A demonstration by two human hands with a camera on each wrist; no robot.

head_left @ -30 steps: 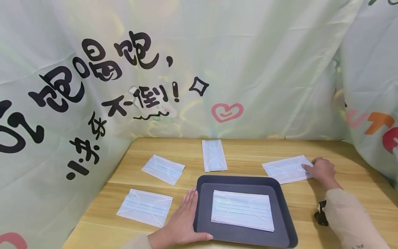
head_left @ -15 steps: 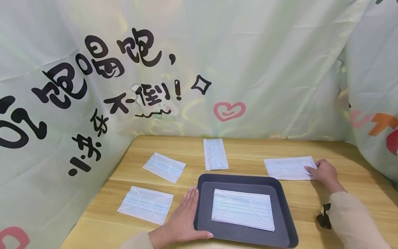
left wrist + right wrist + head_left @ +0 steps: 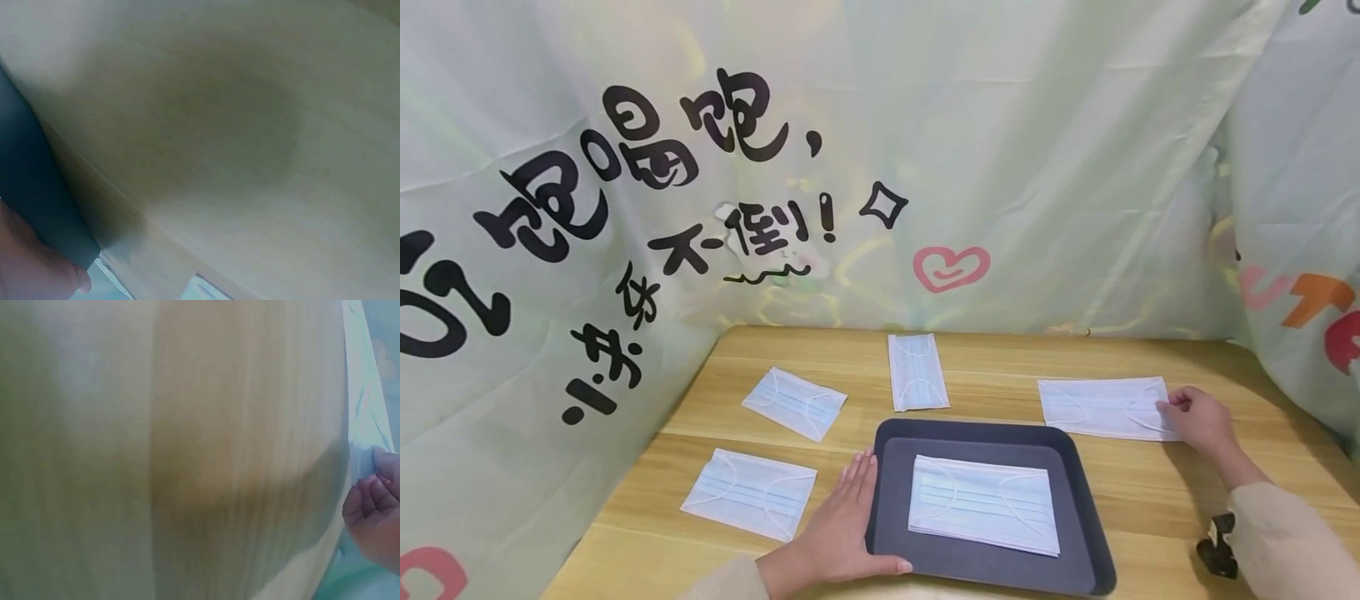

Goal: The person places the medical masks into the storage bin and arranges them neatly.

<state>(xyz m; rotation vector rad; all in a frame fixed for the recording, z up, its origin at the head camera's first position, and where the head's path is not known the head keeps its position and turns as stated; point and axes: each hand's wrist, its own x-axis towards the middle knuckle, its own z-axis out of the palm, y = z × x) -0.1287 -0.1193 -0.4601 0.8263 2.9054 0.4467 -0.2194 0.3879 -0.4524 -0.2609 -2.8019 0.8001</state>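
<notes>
At the back right, my right hand (image 3: 1204,423) pinches the right end of a light blue face mask (image 3: 1093,407) between thumb and curled fingers. The right wrist view has this hand (image 3: 377,509) at its right edge, with the mask's edge (image 3: 365,419) by the thumb. My left hand (image 3: 842,529) lies along the left side of a dark grey tray (image 3: 985,575), fingers straight, thumb at the near rim. A neat stack of face masks (image 3: 983,504) lies flat inside the tray. In the left wrist view the tray wall (image 3: 31,169) shows beside part of the hand (image 3: 37,265).
Three more masks lie on the wooden table (image 3: 647,533): one upright at the back (image 3: 918,372), one tilted at left (image 3: 794,404), one nearer the front (image 3: 750,493). A printed cloth (image 3: 1037,167) hangs behind. A black wrist device (image 3: 1217,546) sits by the right sleeve.
My right hand has moved slightly right and nearer, the mask shifting right with it and turning until its long edges run nearly left to right. My left hand and the tray have stayed put.
</notes>
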